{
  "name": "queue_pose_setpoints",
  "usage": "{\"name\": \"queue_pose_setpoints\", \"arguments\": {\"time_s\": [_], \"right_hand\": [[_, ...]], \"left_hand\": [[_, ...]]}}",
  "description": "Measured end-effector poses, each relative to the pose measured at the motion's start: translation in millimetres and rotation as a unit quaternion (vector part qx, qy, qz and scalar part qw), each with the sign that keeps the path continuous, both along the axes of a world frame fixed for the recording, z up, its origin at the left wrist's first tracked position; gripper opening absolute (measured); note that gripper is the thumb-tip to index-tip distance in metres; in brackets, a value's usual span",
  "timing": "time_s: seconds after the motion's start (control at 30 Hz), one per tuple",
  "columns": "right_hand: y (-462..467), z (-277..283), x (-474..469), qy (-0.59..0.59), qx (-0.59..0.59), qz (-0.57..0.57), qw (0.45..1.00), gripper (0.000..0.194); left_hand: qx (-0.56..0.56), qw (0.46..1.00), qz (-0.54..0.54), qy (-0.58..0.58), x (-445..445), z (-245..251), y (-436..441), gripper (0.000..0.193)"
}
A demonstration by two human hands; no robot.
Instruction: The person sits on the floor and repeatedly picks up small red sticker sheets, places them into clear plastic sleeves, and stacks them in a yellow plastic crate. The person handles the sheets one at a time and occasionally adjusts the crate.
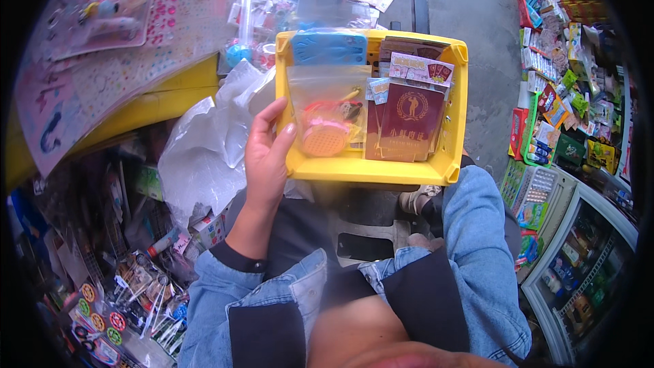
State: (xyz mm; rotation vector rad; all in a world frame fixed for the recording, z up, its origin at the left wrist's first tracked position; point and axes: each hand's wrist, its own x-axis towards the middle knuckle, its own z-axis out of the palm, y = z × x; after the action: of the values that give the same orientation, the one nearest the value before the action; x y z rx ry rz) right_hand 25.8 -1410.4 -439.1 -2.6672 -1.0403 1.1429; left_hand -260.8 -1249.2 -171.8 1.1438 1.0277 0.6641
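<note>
A yellow plastic basket (368,175) is raised before my lap, with my left hand (266,151) gripping its left wall, thumb over the rim. Inside, on the right, stand several maroon passport-style booklets (413,117) with gold print, some in clear sleeves with a printed header card (421,68). On the left side of the basket is a clear zip bag (327,84) of small plastic items, including a round orange-and-pink piece (326,138). Behind it lies a blue plastic piece (329,47) in clear wrap. My right hand is out of view; its denim sleeve (472,214) runs up behind the basket.
Sticker sheets (117,82) overhang a yellow edge (168,89) at left. Crumpled clear plastic (204,148) lies beside the basket. Packaged toys (148,286) crowd the lower left. At right are shelves of packets (552,66), a green basket (531,128) and a glass-topped cooler (582,260).
</note>
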Motion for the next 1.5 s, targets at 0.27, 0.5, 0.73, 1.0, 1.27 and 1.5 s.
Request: {"name": "queue_pose_setpoints", "arguments": {"time_s": [0.27, 0.5, 0.73, 1.0, 1.27, 1.5], "right_hand": [[5, 85, -4, -0.012, 0.135, 0.024, 0.990, 0.032], [-62, 185, 61, -0.117, -0.008, 0.006, 0.993, 0.036], [-143, 303, 25, 0.193, 0.105, -0.206, 0.953, 0.037], [-122, 301, -118, 0.350, 0.167, -0.158, 0.908, 0.025], [-121, 301, -157, 0.252, 0.191, -0.059, 0.947, 0.039], [-135, 289, -150, 0.295, 0.238, -0.138, 0.915, 0.039]], "left_hand": [[0.062, 0.998, 0.009, 0.014, -2, -8, 0, 0.039], [0.211, 0.977, 0.016, -0.001, -6, -9, -8, 0.032], [0.144, 0.965, -0.176, -0.132, -13, -4, -82, 0.026], [-0.202, 0.913, -0.291, -0.204, -38, -2, -140, 0.053], [-0.240, 0.893, -0.346, -0.157, -75, -12, -148, 0.038], [-0.253, 0.907, -0.262, -0.211, -79, -14, -152, 0.034]]}}
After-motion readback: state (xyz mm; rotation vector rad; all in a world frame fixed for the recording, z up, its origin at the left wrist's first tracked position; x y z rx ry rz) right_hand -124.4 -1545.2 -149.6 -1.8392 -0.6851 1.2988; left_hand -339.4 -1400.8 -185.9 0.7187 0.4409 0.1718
